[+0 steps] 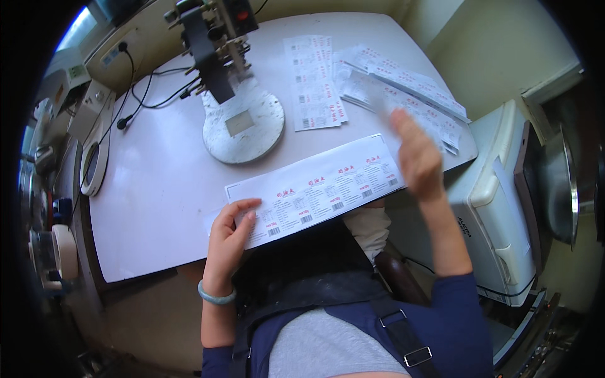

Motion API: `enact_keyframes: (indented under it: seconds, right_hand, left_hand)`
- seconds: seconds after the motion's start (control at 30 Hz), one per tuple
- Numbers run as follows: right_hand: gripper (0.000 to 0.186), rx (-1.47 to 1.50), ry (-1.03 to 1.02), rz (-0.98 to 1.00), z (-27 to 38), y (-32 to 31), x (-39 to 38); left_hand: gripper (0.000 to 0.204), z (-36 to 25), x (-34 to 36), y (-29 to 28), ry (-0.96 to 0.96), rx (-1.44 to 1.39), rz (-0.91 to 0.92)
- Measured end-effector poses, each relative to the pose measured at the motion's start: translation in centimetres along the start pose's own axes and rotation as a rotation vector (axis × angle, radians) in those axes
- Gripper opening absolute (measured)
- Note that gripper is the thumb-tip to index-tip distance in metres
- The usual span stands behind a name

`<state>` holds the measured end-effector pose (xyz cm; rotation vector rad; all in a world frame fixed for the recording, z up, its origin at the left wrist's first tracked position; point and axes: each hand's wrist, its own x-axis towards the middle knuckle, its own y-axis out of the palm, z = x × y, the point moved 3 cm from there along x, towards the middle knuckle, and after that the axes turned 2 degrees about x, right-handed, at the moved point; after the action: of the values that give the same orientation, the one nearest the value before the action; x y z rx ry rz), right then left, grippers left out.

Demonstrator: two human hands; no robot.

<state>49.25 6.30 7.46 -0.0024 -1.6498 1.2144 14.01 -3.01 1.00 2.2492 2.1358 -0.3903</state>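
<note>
My left hand grips the left end of a long white label sheet, thumb and forefinger showing on top and the other fingers partly hidden. The sheet bears a row of red and black printed labels and lies slantwise along the table's front edge. Off its right end, my right hand is raised and blurred by motion, its fingers curled. A faint, pale smear shows beyond the fingertips; what it is cannot be made out.
A press-like machine with a round metal base stands at the back left of the white table. Printed label strips and a messy pile of label sheets lie at the back right. A white appliance stands right of the table.
</note>
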Motion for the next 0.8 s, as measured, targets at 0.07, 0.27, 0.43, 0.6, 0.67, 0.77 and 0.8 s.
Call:
enact_keyframes:
  seconds: [0.07,0.27,0.43,0.6,0.67,0.77,0.8]
  right_hand:
    - [0.038,0.135,-0.105,0.147,6.2,1.3,-0.3]
    - [0.043,0.189,-0.069,0.389,13.9,5.3,-3.8]
    - [0.05,0.345,0.007,0.477,11.5,4.4,-2.3]
    - [0.049,-0.027,0.487,0.212,-2.9,3.0,0.6]
    - [0.04,-0.153,0.52,0.267,-7.9,3.6,-0.7]
    - [0.033,0.033,0.571,0.373,-11.7,4.7,-2.9]
    - [0.031,0.009,0.584,0.362,-12.2,4.8,-3.3]
  left_hand:
    - [0.04,-0.2,-0.1,-0.1,0.085,0.048,-0.004]
    - [0.048,-0.4,-0.5,-0.4,-0.049,-0.15,-0.009]
    - [0.073,-0.7,-0.1,0.3,0.014,-0.232,0.011]
    - [0.075,-1.0,-0.4,0.4,-0.004,-0.224,0.02]
    - [0.069,-1.0,-0.4,0.3,-0.034,-0.221,0.043]
    - [0.058,-0.7,-0.4,0.1,-0.081,-0.221,0.07]
    - [0.055,-0.6,-0.3,0.1,-0.083,-0.223,0.077]
